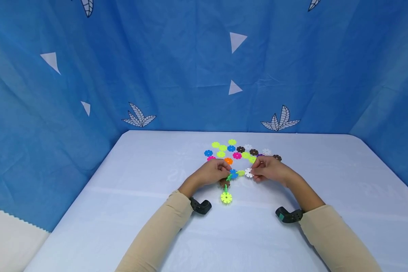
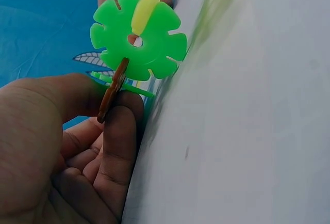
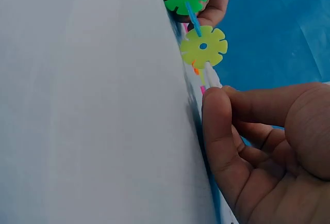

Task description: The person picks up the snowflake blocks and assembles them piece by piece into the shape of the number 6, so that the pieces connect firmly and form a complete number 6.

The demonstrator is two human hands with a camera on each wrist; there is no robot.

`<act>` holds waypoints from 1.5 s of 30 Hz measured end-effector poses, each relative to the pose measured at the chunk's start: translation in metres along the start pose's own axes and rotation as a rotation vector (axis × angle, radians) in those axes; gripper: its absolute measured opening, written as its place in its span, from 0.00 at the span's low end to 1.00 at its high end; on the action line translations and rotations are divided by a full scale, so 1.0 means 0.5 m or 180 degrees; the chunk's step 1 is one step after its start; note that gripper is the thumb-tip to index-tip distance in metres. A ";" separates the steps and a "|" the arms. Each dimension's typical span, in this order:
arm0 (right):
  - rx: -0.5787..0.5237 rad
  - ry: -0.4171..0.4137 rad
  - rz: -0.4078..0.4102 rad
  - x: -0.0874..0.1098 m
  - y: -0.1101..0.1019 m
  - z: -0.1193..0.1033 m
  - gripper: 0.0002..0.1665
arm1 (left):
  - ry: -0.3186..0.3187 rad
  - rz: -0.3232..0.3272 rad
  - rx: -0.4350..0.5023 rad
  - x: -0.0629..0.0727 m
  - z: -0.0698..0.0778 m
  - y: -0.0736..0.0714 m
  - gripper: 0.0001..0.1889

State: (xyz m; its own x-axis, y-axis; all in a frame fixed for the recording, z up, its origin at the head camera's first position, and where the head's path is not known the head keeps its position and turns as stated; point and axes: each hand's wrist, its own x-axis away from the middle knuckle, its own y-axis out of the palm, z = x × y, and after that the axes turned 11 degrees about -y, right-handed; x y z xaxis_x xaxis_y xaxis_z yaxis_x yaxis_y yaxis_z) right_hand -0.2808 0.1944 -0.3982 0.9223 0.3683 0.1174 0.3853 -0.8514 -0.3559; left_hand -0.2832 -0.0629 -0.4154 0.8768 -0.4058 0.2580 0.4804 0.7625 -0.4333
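Observation:
A chain of slotted plastic interlocking discs hangs between both hands, low over the table. From its near end, a lime disc (image 1: 226, 197) leads through a green disc (image 2: 160, 53), a brown disc (image 1: 224, 184) and another green one to a blue disc (image 1: 233, 173). Beyond that a yellow-green disc (image 1: 241, 173) stretches to a white disc (image 1: 248, 172). My left hand (image 1: 210, 172) pinches the chain by the green disc between brown and blue. With thumb and forefinger my right hand (image 1: 270, 169) pinches the white disc, its slot at the yellow-green disc's edge in the right wrist view.
Behind the hands, loose discs lie scattered on the white table (image 1: 105, 211), among them an orange disc (image 1: 228, 161), a pink disc (image 1: 237, 155) and several lime, brown and white ones. A blue patterned curtain (image 1: 197, 68) rises along the table's far edge.

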 end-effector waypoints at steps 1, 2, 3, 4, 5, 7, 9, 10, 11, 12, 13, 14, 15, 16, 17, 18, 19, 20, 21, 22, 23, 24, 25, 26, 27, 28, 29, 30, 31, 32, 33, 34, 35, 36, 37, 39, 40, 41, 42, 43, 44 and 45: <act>-0.0010 0.0003 -0.0013 0.000 0.001 0.001 0.09 | -0.0003 -0.0005 0.0008 0.000 0.000 0.000 0.04; -0.0022 0.0005 -0.0019 0.000 0.001 0.001 0.09 | -0.0005 -0.0009 0.0005 0.001 0.000 0.000 0.04; -0.0028 0.0012 -0.0020 0.000 0.002 0.001 0.08 | -0.0009 -0.0018 0.0014 0.000 0.000 0.000 0.04; -0.0032 0.0021 -0.0024 0.001 0.002 0.001 0.08 | -0.0011 -0.0030 0.0028 0.000 0.000 0.000 0.04; -0.0033 0.0026 -0.0032 0.001 0.002 0.001 0.07 | -0.0011 -0.0046 0.0046 0.000 0.000 0.000 0.04; -0.0055 0.0031 -0.0052 0.002 0.003 0.000 0.06 | -0.0008 -0.0073 0.0075 0.000 0.001 0.001 0.04; -0.0089 0.0036 -0.0061 0.003 0.002 -0.001 0.06 | 0.0000 -0.0091 0.0098 0.000 0.001 0.001 0.05; -0.0097 0.0033 -0.0070 0.003 0.002 -0.001 0.06 | 0.0003 -0.0094 0.0099 0.000 0.001 0.001 0.05; -0.0104 0.0024 -0.0085 0.003 0.002 -0.001 0.05 | 0.0008 -0.0094 0.0105 0.001 0.001 0.001 0.05; -0.0110 0.0022 -0.0094 0.003 0.002 -0.002 0.05 | 0.0010 -0.0086 0.0103 0.001 0.001 0.001 0.05; -0.0109 0.0019 -0.0100 0.003 0.003 -0.002 0.05 | 0.0009 -0.0080 0.0103 0.001 0.001 0.001 0.05; -0.0105 0.0010 -0.0107 0.003 0.004 -0.002 0.05 | 0.0012 -0.0072 0.0094 0.001 0.001 0.001 0.05; -0.0089 0.0001 -0.0111 0.003 0.004 -0.003 0.04 | 0.0019 -0.0062 0.0077 0.001 0.000 0.001 0.05; -0.0074 -0.0006 -0.0113 0.003 0.005 -0.003 0.04 | 0.0027 -0.0055 0.0054 0.000 0.000 0.002 0.05; -0.0066 -0.0012 -0.0110 0.003 0.006 -0.003 0.04 | 0.0046 -0.0048 0.0031 0.000 0.000 0.002 0.05; -0.0059 -0.0008 -0.0096 0.003 0.006 -0.003 0.04 | 0.0062 -0.0041 0.0007 -0.001 -0.001 0.002 0.06; -0.0055 -0.0007 -0.0079 0.004 0.007 -0.003 0.04 | 0.0083 -0.0040 -0.0017 -0.002 -0.002 0.003 0.06; -0.0054 0.0002 -0.0060 0.004 0.008 -0.003 0.04 | 0.0109 -0.0037 -0.0049 -0.002 -0.002 0.003 0.07; -0.0041 0.0000 -0.0051 0.004 0.009 -0.003 0.04 | 0.0130 -0.0038 -0.0068 -0.003 -0.003 0.004 0.08; -0.0031 -0.0001 -0.0043 0.004 0.010 -0.003 0.04 | 0.0151 -0.0040 -0.0076 -0.004 -0.003 0.004 0.08; -0.0018 0.0003 -0.0031 0.003 0.011 -0.004 0.04 | 0.0165 -0.0036 -0.0094 -0.004 -0.003 0.004 0.09; -0.0006 0.0007 -0.0016 0.003 0.013 -0.004 0.05 | 0.0165 -0.0033 -0.0096 -0.004 -0.002 0.004 0.09; 0.0013 0.0008 -0.0006 0.003 0.015 -0.005 0.05 | 0.0167 -0.0030 -0.0107 -0.004 -0.002 0.004 0.09; 0.0041 0.0007 0.0001 0.002 0.016 -0.006 0.06 | 0.0166 -0.0027 -0.0106 -0.004 -0.001 0.004 0.09; 0.0071 -0.0001 0.0004 0.002 0.018 -0.007 0.06 | 0.0157 -0.0029 -0.0093 -0.003 0.000 0.004 0.09; 0.0077 0.0003 0.0009 0.002 0.020 -0.008 0.06 | 0.0148 -0.0035 -0.0073 -0.003 0.000 0.004 0.09; 0.0085 0.0004 0.0009 0.002 0.021 -0.009 0.06 | 0.0137 -0.0042 -0.0064 -0.003 0.002 0.004 0.09; 0.0093 0.0000 0.0010 0.002 0.023 -0.010 0.06 | 0.0126 -0.0054 -0.0048 -0.003 0.002 0.005 0.10; 0.0108 -0.0005 0.0006 0.002 0.024 -0.011 0.06 | 0.0124 -0.0062 -0.0044 -0.002 0.003 0.004 0.10; 0.0123 -0.0007 0.0005 0.002 0.025 -0.012 0.06 | 0.0116 -0.0072 -0.0033 -0.002 0.003 0.004 0.10; 0.0129 -0.0009 0.0003 0.002 0.026 -0.012 0.05 | 0.0110 -0.0081 -0.0021 -0.002 0.003 0.004 0.10; 0.0126 -0.0003 0.0002 0.002 0.027 -0.013 0.05 | 0.0108 -0.0086 -0.0021 -0.002 0.004 0.004 0.10; 0.0140 0.0006 0.0004 0.001 0.028 -0.012 0.05 | 0.0095 -0.0089 -0.0033 -0.002 0.003 0.004 0.10; 0.0149 0.0018 0.0009 0.001 0.029 -0.012 0.05 | 0.0079 -0.0103 -0.0023 -0.002 0.003 0.004 0.10; 0.0157 0.0026 0.0003 0.001 0.028 -0.011 0.06 | 0.0071 -0.0111 -0.0024 -0.002 0.002 0.004 0.10; 0.0155 0.0031 -0.0015 0.000 0.027 -0.007 0.06 | 0.0066 -0.0101 -0.0095 -0.002 0.001 0.004 0.11; 0.0148 0.0014 -0.0036 0.000 0.026 -0.005 0.07 | 0.0066 -0.0112 -0.0122 -0.003 0.000 0.005 0.12; 0.0151 -0.0006 -0.0054 0.000 0.024 -0.004 0.07 | 0.0072 -0.0128 -0.0154 -0.002 0.000 0.006 0.13; 0.0161 -0.0033 -0.0064 0.000 0.023 -0.003 0.08 | 0.0093 -0.0156 -0.0158 -0.003 -0.001 0.006 0.14; 0.0167 -0.0064 -0.0070 0.000 0.021 -0.003 0.08 | 0.0111 -0.0180 -0.0161 -0.003 -0.001 0.006 0.15; 0.0193 -0.0096 -0.0063 0.000 0.019 -0.003 0.08 | 0.0124 -0.0209 -0.0151 -0.003 -0.001 0.006 0.15; 0.0222 -0.0131 -0.0049 0.000 0.016 -0.003 0.08 | 0.0134 -0.0246 -0.0115 -0.003 -0.001 0.006 0.16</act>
State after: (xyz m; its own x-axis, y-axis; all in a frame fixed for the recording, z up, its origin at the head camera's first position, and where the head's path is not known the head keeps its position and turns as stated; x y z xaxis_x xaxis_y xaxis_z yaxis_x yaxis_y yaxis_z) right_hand -0.2774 0.1873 -0.3997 0.9137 0.3972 0.0857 0.3949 -0.8180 -0.4182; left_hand -0.2831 -0.0601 -0.4178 0.8368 -0.4842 0.2557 0.5465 0.7097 -0.4445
